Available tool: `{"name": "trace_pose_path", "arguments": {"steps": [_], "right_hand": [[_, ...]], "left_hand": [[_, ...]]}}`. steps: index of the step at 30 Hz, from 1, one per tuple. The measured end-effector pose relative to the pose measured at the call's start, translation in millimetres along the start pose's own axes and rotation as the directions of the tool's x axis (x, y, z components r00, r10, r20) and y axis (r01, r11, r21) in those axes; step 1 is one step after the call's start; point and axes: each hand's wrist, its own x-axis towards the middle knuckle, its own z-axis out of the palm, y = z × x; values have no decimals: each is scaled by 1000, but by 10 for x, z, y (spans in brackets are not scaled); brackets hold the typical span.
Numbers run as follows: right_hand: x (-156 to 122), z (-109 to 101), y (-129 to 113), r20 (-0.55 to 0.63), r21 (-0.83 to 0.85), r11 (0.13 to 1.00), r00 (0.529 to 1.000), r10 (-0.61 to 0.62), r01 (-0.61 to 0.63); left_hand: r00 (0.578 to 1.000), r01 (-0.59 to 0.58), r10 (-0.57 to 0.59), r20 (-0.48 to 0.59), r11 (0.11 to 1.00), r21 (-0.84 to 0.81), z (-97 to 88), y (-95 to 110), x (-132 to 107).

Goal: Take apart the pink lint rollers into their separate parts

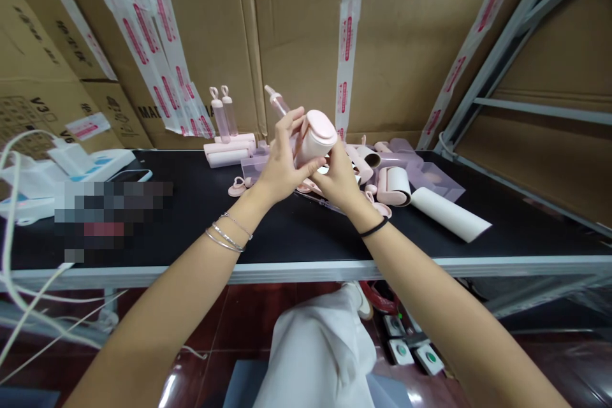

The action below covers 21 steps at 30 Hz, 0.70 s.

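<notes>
Both hands are raised over the middle of the black table, closed around a pink lint roller (pixel 314 143) with a white roll. Its round pink end faces me, and a translucent pink handle points up to the left behind my fingers. My left hand (pixel 277 166) wraps its left side, thumb across the lower front. From the right and below, my right hand (pixel 342 182) grips it, its fingers mostly hidden behind. Beneath and beyond the hands lie loose pink parts, translucent lilac covers (pixel 442 180) and another pink roller head (pixel 394 186) with a white roll.
Two pink handles (pixel 218 116) stand upright beside pink-and-white rollers (pixel 229 152) at the back left. A white paper roll (pixel 449 213) lies right. A power strip (pixel 109 166) with cables sits far left. Cardboard (pixel 296 32) walls the back; a metal frame (pixel 497 44) rises right.
</notes>
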Motion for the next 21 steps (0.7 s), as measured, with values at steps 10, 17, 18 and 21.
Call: {"name": "trace_pose_path", "arguments": {"steps": [10,17,18,21], "right_hand": [[6,-128,-85,-3,52,985,986,164,-164],[7,-120,-133,279,47,992,955,100,-118],[8,-114,-143,303,52,992,949,92,-112],[7,-96,-159,328,67,991,941,88,-116]], "left_hand": [[968,214,-205,-142,976,49,-98,246,40],[982,189,-190,-13,969,157,-157,281,79],[981,191,-195,9,967,170,-171,276,87],[979,186,-198,46,964,190,-213,255,111]]}}
